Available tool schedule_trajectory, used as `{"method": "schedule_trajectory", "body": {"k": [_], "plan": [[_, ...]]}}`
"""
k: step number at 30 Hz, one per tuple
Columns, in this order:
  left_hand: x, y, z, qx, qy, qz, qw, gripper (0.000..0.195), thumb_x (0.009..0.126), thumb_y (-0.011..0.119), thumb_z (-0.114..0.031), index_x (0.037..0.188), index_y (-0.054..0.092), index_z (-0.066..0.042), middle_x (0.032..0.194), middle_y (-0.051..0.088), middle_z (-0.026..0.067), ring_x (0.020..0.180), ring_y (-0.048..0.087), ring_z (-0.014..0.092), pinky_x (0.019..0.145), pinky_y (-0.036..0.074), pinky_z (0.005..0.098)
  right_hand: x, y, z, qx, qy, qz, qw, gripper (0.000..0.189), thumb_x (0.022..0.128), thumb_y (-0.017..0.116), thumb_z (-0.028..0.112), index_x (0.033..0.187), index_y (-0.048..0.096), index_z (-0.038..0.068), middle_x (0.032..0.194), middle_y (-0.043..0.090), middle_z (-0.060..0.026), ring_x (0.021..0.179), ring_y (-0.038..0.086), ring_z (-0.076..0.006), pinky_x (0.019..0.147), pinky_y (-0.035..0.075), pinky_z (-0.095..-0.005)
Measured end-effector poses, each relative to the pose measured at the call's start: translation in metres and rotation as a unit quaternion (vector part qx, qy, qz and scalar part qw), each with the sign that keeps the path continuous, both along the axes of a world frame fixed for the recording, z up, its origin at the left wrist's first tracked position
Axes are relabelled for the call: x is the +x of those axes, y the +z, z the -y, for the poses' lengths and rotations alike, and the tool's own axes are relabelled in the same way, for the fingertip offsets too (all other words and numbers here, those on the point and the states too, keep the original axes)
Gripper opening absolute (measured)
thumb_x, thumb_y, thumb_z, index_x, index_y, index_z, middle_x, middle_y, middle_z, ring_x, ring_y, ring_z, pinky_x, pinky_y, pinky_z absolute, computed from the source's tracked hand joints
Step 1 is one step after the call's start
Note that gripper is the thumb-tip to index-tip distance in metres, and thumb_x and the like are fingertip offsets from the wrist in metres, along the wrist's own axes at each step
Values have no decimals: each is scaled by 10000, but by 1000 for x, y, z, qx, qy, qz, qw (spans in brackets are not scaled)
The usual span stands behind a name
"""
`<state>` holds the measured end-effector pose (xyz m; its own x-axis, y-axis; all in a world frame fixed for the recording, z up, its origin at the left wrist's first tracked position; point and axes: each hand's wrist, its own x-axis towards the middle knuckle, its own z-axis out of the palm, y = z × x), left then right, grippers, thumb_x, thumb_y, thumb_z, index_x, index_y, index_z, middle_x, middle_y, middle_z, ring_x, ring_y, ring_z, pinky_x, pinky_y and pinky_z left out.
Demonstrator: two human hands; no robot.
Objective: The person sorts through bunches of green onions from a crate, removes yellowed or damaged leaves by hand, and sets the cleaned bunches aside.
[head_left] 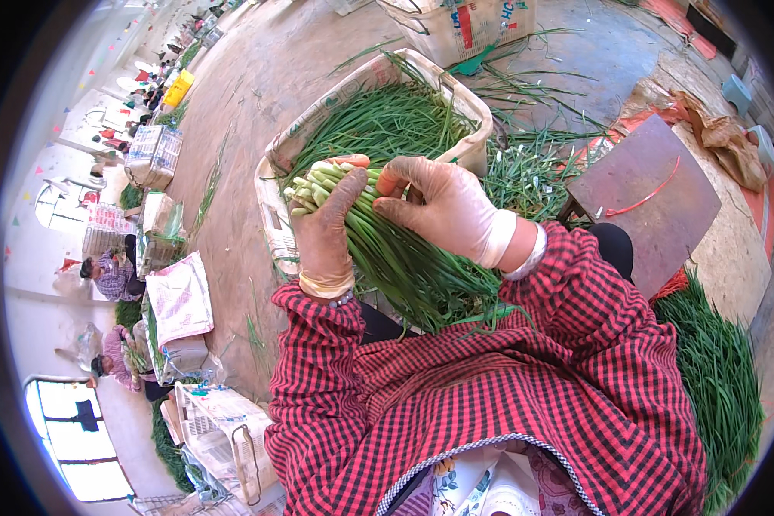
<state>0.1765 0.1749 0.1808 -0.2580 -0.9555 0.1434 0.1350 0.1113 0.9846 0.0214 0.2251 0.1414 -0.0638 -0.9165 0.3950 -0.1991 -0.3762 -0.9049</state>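
Observation:
Both my hands wear thin, soiled gloves. My left hand (329, 235) grips a bunch of green leafy stalks, likely garlic chives (400, 251), just below the pale cut ends, with the thumb across the front. The long leaves hang down to the right toward my lap. On the same bunch, my right hand (435, 206) has its thumb and forefinger curled against the stems near the pale ends; whether they pinch any stalk is unclear. Just beyond my hands stands a white plastic crate (471, 151) holding more of the greens (374, 122).
A small square-topped stool or table (645, 200) at right bears a red strip (651, 187). Trimmed leaves (529, 174) litter the floor. More greens (716, 387) lie at my right side. Another crate (426, 32) stands ahead. Two people (113, 274) sit among crates at left.

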Motion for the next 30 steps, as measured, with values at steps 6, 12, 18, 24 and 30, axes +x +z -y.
{"method": "schedule_trajectory", "body": {"k": [6,12,18,24,30], "plan": [[-11,7,-2,-48,-60,15,997,152,839,677,-38,989,679,-15,947,674,33,854,624,130,793,484,264,-19,-5,9,-2,56,-32,998,151,822,670,186,876,625,52,743,649,-115,705,663,-268,664,519,-372],[-2,13,0,20,-119,96,988,248,840,719,-67,1077,659,-21,936,659,1,824,608,86,744,498,231,-32,18,-3,-14,34,-160,986,127,830,663,188,851,609,74,714,646,-104,679,660,-289,620,509,-383],[2,12,-2,43,-218,147,964,584,786,762,-33,1324,536,-20,932,626,-30,821,605,75,758,503,225,-52,14,-4,-57,65,-239,967,98,835,640,182,869,614,94,710,640,-114,677,655,-312,630,507,-401],[14,2,4,-27,-133,196,971,391,817,731,-13,1194,623,-17,1003,656,1,834,583,49,777,499,208,-67,21,-16,-75,23,-302,950,106,844,613,201,870,612,98,712,639,-123,709,653,-344,646,508,-436],[34,31,18,21,-43,88,995,135,859,706,-115,969,656,-55,897,674,63,726,641,136,641,542,262,-78,-4,-9,6,11,-348,938,485,828,715,348,1202,557,83,1064,627,-164,968,639,-334,839,500,-401]]}}
